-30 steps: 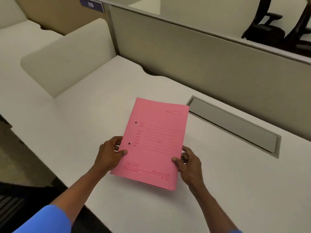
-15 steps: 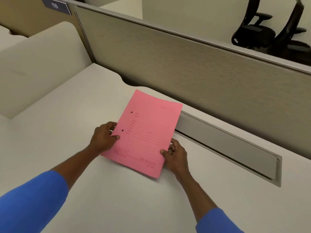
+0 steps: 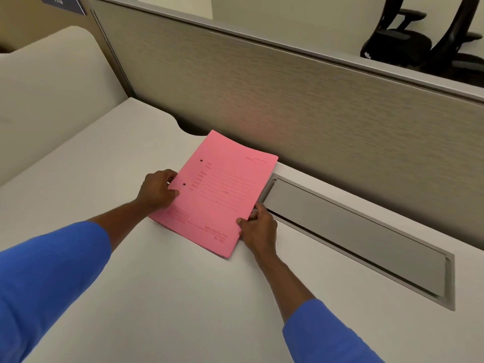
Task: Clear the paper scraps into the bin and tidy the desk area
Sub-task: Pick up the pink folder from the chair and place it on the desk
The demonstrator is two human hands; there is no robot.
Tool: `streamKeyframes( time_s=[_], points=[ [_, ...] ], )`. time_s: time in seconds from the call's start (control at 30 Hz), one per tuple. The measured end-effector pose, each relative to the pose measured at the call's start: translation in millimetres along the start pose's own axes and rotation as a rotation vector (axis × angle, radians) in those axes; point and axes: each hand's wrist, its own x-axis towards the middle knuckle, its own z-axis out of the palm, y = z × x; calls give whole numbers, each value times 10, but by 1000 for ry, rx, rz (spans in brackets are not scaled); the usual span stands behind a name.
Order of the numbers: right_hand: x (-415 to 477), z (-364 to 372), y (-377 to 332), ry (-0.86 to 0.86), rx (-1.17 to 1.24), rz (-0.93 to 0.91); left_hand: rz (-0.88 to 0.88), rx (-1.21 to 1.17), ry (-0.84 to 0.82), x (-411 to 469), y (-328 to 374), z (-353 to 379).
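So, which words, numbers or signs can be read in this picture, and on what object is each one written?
"110", cut off by the frame edge, so uncertain: blue sign at the top left, on the partition.
Printed form lines and boxed stamp on the pink folder: too blurred to read.
Two lines at the folder's near right corner: too small to read.
Nothing else carries text.

The setting is an open-plan office. A white desk (image 3: 170,297) backs onto a fabric-covered partition (image 3: 301,100) with a metal top rail. A hinged cable flap (image 3: 348,231) is set into the desk surface. Black swivel chairs (image 3: 398,35) stand beyond the partition.
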Motion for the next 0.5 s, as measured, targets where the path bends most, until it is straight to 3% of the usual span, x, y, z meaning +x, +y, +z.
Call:
streamKeyframes(
  time_s=[0.5],
  points=[
    [-40,157,-121,157,-249,-58,-12,129,11,212,94,123]
  ],
)
